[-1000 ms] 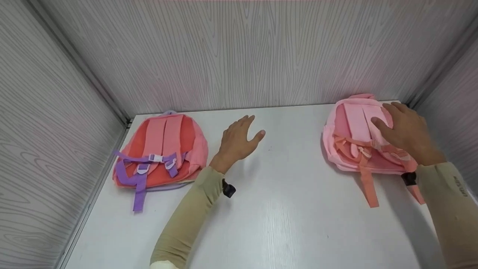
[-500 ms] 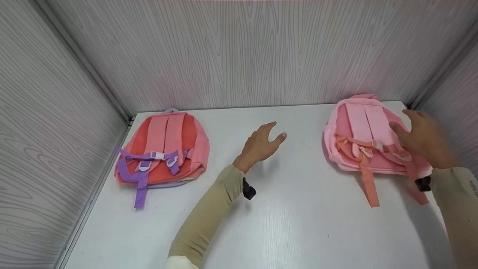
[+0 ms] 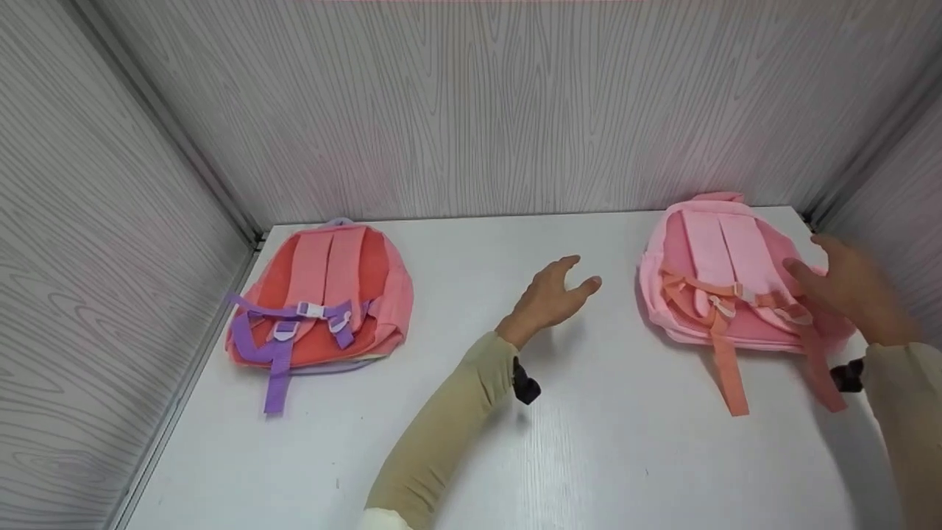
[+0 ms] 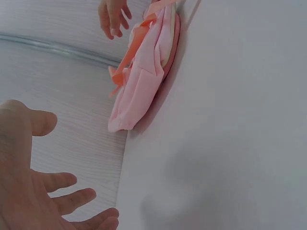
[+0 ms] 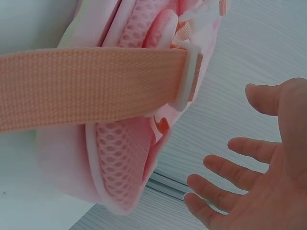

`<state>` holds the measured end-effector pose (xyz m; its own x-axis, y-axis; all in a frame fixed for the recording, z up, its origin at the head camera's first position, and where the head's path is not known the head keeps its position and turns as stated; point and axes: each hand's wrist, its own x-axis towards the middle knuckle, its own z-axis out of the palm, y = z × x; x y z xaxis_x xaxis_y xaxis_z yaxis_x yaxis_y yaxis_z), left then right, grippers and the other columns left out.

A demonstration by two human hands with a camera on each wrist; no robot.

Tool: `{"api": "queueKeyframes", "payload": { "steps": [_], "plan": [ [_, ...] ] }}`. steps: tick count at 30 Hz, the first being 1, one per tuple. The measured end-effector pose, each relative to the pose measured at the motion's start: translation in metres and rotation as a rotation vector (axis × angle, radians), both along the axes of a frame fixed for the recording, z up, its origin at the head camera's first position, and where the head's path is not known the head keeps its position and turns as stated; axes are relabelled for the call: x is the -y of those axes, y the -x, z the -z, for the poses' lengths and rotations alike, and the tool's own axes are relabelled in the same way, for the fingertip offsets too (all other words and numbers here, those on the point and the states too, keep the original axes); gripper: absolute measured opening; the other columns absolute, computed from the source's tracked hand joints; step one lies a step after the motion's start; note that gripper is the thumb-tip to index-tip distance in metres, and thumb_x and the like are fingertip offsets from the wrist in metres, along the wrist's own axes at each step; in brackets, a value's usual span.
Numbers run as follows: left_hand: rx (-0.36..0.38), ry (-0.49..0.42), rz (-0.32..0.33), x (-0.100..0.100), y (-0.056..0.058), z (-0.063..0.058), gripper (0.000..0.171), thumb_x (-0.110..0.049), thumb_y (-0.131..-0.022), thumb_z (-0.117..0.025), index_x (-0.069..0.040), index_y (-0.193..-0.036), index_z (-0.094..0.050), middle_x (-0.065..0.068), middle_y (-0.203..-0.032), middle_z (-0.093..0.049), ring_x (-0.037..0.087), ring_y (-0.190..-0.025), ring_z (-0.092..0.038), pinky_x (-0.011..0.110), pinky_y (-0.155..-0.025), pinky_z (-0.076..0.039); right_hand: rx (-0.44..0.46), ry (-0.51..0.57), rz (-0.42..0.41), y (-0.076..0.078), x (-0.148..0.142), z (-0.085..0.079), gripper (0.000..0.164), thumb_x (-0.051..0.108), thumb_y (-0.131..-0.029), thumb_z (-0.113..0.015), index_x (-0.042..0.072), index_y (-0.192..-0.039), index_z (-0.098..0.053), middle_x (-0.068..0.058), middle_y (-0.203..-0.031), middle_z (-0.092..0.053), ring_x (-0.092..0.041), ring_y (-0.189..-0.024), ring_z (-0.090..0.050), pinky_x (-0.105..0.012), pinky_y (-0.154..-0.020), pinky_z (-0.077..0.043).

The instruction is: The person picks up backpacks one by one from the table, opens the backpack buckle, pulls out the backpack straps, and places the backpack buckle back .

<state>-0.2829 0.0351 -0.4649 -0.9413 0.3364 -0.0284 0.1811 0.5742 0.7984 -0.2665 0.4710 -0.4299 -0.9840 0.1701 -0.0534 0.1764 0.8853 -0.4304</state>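
A light pink backpack with orange straps lies straps-up at the right of the white table. Over its right side hovers my right hand, fingers spread and holding nothing; the right wrist view shows a gap between those fingers and the mesh side of the bag. My left hand is above the table's middle, left of the pink backpack, with thumb and fingers apart and nothing in them. At the left lies a coral backpack with purple straps and white buckles, also straps-up, with no hand on it.
A grey wood-grain panel rises behind the table, with side panels left and right. An orange strap hangs forward from the pink backpack, and a purple strap from the coral one.
My left hand has moved right, away from the coral backpack. The right hand has shifted right and slightly nearer, uncovering more of the pink backpack. Both bags stay in place.
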Motion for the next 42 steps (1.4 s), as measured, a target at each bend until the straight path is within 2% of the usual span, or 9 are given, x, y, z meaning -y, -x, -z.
{"api": "queueKeyframes", "payload": {
  "steps": [3,7,10,18,26,30,35,42],
  "plan": [
    [0.028,-0.02,0.0,-0.011,-0.001,0.001,0.072,-0.057,-0.106,-0.055,-0.018,-0.165,-0.041,0.004,-0.168,-0.044,0.025,-0.157,-0.039,0.045,-0.126,-0.035,0.029,0.035,0.0,-0.002,-0.005,0.002,0.105,0.071,-0.102,-0.044,-0.006,-0.166,-0.014,-0.046,-0.161,-0.02,-0.068,-0.136,-0.029,-0.083,-0.101,-0.037],
    [0.059,-0.053,0.004,-0.025,-0.002,0.002,0.072,-0.055,-0.105,-0.058,-0.017,-0.164,-0.042,0.005,-0.164,-0.05,0.028,-0.15,-0.049,0.047,-0.121,-0.042,-0.034,0.037,-0.033,-0.005,-0.011,0.006,0.096,0.061,-0.106,-0.051,-0.01,-0.163,-0.021,-0.047,-0.159,-0.027,-0.069,-0.135,-0.033,-0.083,-0.1,-0.039],
    [0.077,-0.073,0.0,-0.036,-0.002,0.002,0.072,-0.055,-0.104,-0.06,-0.017,-0.163,-0.044,0.005,-0.161,-0.053,0.027,-0.148,-0.052,0.047,-0.119,-0.045,-0.062,0.027,-0.042,-0.005,-0.016,0.007,0.089,0.054,-0.108,-0.052,-0.014,-0.159,-0.027,-0.048,-0.156,-0.031,-0.069,-0.132,-0.036,-0.082,-0.101,-0.039],
    [0.12,-0.125,-0.035,-0.065,0.0,0.005,0.067,-0.051,-0.103,-0.06,-0.016,-0.16,-0.049,0.005,-0.154,-0.06,0.024,-0.144,-0.055,0.043,-0.115,-0.047,0.043,0.058,-0.009,-0.008,-0.03,0.012,0.091,0.058,-0.108,-0.047,-0.014,-0.158,-0.023,-0.049,-0.152,-0.029,-0.067,-0.126,-0.039,-0.076,-0.099,-0.045],
    [0.177,-0.177,-0.071,-0.099,-0.008,0.01,0.059,-0.048,-0.102,-0.062,-0.016,-0.152,-0.056,0.0,-0.142,-0.066,0.014,-0.126,-0.062,0.036,-0.106,-0.053,0.085,0.096,0.01,-0.018,-0.045,0.024,0.099,0.06,-0.107,-0.048,-0.02,-0.155,-0.017,-0.052,-0.148,-0.027,-0.065,-0.124,-0.04,-0.074,-0.103,-0.044],
    [0.16,-0.204,-0.09,-0.109,-0.01,0.017,0.056,-0.038,-0.1,-0.066,-0.01,-0.148,-0.057,0.003,-0.135,-0.068,0.012,-0.116,-0.065,0.029,-0.099,-0.055,0.116,0.141,0.02,-0.021,-0.051,0.03,0.098,0.059,-0.107,-0.049,-0.021,-0.155,-0.016,-0.051,-0.148,-0.027,-0.063,-0.122,-0.046,-0.069,-0.102,-0.049],
    [0.115,-0.253,-0.099,-0.115,-0.011,0.025,0.055,-0.026,-0.097,-0.072,-0.005,-0.145,-0.055,0.008,-0.129,-0.07,0.015,-0.113,-0.068,0.023,-0.09,-0.056,0.118,0.17,0.03,-0.025,-0.055,0.036,0.094,0.055,-0.108,-0.051,-0.023,-0.152,-0.021,-0.05,-0.149,-0.03,-0.059,-0.117,-0.052,-0.054,-0.088,-0.063],
    [0.125,-0.205,-0.138,-0.122,-0.013,0.025,0.051,-0.025,-0.095,-0.076,-0.009,-0.14,-0.057,0.003,-0.122,-0.071,0.007,-0.103,-0.065,0.021,-0.089,-0.054,0.147,0.212,0.042,-0.029,-0.055,0.038,0.101,0.062,-0.105,-0.053,-0.02,-0.155,-0.023,-0.047,-0.15,-0.032,-0.05,-0.112,-0.053,-0.038,-0.08,-0.065]
  ]
}}
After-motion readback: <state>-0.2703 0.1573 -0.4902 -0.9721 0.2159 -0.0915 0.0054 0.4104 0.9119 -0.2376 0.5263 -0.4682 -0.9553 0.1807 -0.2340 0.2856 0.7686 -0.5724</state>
